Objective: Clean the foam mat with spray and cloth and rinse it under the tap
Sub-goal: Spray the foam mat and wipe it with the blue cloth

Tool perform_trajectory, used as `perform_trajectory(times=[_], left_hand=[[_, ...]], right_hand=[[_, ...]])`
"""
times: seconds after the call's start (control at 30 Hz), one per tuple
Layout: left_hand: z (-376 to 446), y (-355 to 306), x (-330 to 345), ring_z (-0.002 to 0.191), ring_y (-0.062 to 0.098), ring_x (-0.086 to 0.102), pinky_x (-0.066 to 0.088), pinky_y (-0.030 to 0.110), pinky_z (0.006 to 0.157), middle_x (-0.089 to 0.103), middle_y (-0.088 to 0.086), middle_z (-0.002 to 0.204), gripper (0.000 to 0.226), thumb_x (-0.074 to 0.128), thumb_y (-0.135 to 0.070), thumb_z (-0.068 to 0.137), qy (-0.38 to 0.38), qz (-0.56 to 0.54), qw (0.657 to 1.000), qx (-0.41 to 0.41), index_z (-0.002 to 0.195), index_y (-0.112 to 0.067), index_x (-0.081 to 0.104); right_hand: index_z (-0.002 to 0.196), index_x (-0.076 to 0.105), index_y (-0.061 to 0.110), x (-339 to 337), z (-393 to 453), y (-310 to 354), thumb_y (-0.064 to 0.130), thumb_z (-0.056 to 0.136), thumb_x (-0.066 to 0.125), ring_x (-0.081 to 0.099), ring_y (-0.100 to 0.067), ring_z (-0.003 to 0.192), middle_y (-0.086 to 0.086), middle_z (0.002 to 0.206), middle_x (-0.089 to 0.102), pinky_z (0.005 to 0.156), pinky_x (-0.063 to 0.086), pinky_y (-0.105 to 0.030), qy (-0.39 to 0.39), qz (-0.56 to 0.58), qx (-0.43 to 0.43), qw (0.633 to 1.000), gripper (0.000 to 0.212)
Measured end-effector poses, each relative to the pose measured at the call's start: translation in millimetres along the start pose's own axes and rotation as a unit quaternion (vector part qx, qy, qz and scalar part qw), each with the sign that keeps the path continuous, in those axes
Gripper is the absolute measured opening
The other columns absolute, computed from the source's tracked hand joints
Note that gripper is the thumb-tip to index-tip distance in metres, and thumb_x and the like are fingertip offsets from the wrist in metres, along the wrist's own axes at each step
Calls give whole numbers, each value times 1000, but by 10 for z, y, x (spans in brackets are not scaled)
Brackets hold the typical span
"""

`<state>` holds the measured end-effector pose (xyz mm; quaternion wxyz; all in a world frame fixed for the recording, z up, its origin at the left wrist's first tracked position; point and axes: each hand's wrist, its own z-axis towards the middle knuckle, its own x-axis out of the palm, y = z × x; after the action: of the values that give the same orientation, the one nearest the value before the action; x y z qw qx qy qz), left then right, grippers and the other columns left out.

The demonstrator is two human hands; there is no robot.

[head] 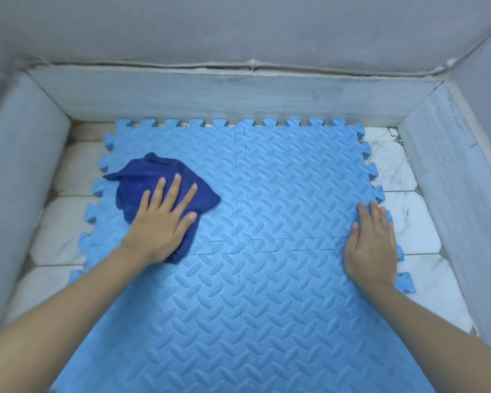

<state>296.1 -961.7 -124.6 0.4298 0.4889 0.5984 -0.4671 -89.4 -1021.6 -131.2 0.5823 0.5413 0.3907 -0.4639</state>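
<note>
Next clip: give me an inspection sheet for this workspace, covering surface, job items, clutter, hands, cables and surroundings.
Surface: white marble-look tiled floor, stained near the far right corner.
Job items: light blue foam mat of interlocked tiles lies flat on it; dark blue cloth bunched on the mat's left part. Spray and tap: nothing seen.
Clutter: nothing seen.
Hands: left hand presses flat on the cloth, fingers straight; right hand rests flat on the mat's right edge.
Cables: nothing seen.
Surroundings: low grey stone kerb on three sides, grey wall behind.

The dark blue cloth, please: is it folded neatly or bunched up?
Bunched up: the dark blue cloth lies crumpled under the left hand.
</note>
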Motion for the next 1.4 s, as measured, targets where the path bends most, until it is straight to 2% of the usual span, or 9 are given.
perform_trajectory(times=[0.17,0.33,0.47,0.6,0.73,0.87,1.03,1.23,1.4], left_hand=[[-1227,-515,246,144,32,18,20,51,109,19,5,158,57,21,-54,98,31,28,984,171,150,-31,18],[-177,-429,101,147,26,6,5,48,116,6,-3,160,54,11,-56,96,-34,-11,989,141,149,-42,11],[874,-64,-155,146,24,-12,-6,49,117,-10,-5,160,57,11,-59,95,-11,-46,999,-8,149,-42,0],[972,688,-246,145,26,-15,-8,50,116,-13,-3,160,59,11,-55,97,6,-106,971,-213,151,-34,-1],[110,734,-104,146,32,0,5,52,117,2,3,161,62,6,-56,94,-34,-41,993,-103,151,-32,4],[-836,-135,147,145,35,14,14,51,113,16,4,159,57,11,-53,98,-32,12,993,117,150,-33,16],[-13,-1142,189,146,27,11,17,44,113,14,-3,159,54,21,-55,97,-37,-32,972,230,148,-39,20],[1390,-897,-197,146,22,-10,3,46,116,-9,-8,160,61,16,-61,95,0,-79,997,13,150,-40,3],[1119,93,-199,147,22,-2,3,47,116,-3,-4,161,55,19,-53,98,-34,-80,993,-75,150,-38,9]], right_hand=[[147,37,5,28,0,50,24,96,21,23,-34,147,-18,156,31,120,17,-48,12,-44,1,999,57],[148,37,5,47,20,74,27,95,20,22,-36,146,-20,157,30,121,15,-48,9,-34,4,999,59],[147,37,4,35,6,66,29,95,20,21,-36,146,-20,157,29,122,13,-46,2,-20,0,1000,60],[147,37,5,35,23,56,31,95,19,21,-34,147,-19,157,28,122,12,-44,0,-7,-5,1000,61],[147,37,4,48,19,59,29,95,19,22,-35,146,-19,157,29,121,14,-46,-2,-18,-8,1000,60],[147,36,5,47,-14,100,26,95,20,21,-36,146,-19,157,28,121,13,-47,-2,-28,-3,1000,59],[147,36,4,64,4,94,14,102,30,21,-36,146,-20,157,29,121,15,-48,-5,-31,-5,999,47],[149,33,9,29,-5,80,22,101,25,17,-31,148,-15,159,26,122,13,-44,-1,-11,-10,1000,50],[148,35,10,9,-3,81,20,103,31,18,-30,148,-13,159,27,122,13,-42,-8,9,0,1000,47]])
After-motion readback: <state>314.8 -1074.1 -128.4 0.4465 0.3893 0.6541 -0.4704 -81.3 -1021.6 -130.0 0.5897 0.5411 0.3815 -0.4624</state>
